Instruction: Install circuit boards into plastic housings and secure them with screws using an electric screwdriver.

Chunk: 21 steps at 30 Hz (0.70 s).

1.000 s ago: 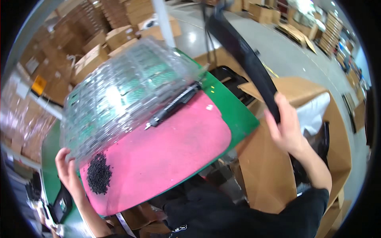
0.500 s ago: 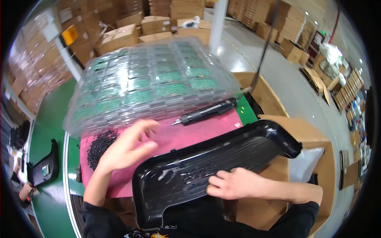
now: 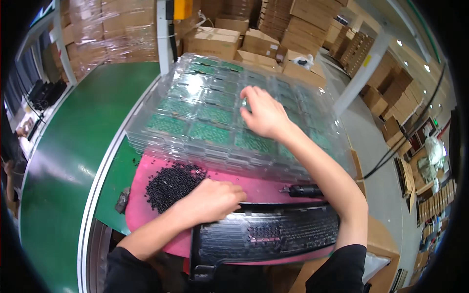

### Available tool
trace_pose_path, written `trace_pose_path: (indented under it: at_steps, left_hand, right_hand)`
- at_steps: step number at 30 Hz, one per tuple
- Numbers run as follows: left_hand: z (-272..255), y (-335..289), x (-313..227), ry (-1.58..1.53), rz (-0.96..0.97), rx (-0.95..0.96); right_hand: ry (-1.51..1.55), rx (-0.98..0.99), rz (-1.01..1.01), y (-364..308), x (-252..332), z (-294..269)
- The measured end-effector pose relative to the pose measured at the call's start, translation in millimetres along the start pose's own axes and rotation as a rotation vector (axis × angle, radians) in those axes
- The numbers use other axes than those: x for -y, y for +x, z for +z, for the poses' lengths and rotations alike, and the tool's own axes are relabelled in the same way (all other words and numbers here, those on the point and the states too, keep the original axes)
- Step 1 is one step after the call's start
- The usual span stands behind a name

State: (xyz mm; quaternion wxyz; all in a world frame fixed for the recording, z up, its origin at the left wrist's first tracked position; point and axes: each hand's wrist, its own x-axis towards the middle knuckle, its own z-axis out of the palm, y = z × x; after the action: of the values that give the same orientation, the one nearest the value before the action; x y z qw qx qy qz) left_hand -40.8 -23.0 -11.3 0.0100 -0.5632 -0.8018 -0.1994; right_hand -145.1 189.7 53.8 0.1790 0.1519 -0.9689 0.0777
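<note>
A long black plastic cover (image 3: 303, 229) lies across the near side of the pink mat (image 3: 139, 207), its hollow, ribbed inside facing up. My left hand (image 3: 212, 199) is closed at the cover's upper left edge, fingers curled over the rim. Just left of that hand sits a heap of small black screws (image 3: 173, 185). Farther off, my right hand (image 3: 264, 111) hovers over the stacked clear plastic trays (image 3: 215, 155), fingers apart and slightly bent, nothing seen in them. Green circuit boards (image 3: 210, 132) fill the tray pockets. A black electric screwdriver (image 3: 305, 190) rests on the mat, partly behind my right forearm.
A green conveyor belt (image 3: 73, 146) with a pale metal rail runs along the left. A small dark object (image 3: 123, 200) lies beside the mat. At the lower right stands an open cardboard box (image 3: 381, 237). Cartons (image 3: 212, 44) are piled behind the trays.
My right hand has left the cover and moved up over the trays. My left hand has come down onto the cover's edge. The view has swung left, and the cover lies flatter.
</note>
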Motion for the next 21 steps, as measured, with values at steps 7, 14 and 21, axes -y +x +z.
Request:
trace_pose_path:
  at_steps: [7,14,21]
  left_hand:
    - [25,2,7,0.055,0.061,-0.202]
    - [29,3,8,-0.002,0.052,-0.229]
    - [24,4,10,-0.02,0.059,-0.184]
  right_hand:
    - [-0.097,-0.054,0.225,141,-76,100]
    - [-0.1,0.017,0.301,180,-91,130]
    - [-0.224,0.036,0.131,153,-79,96]
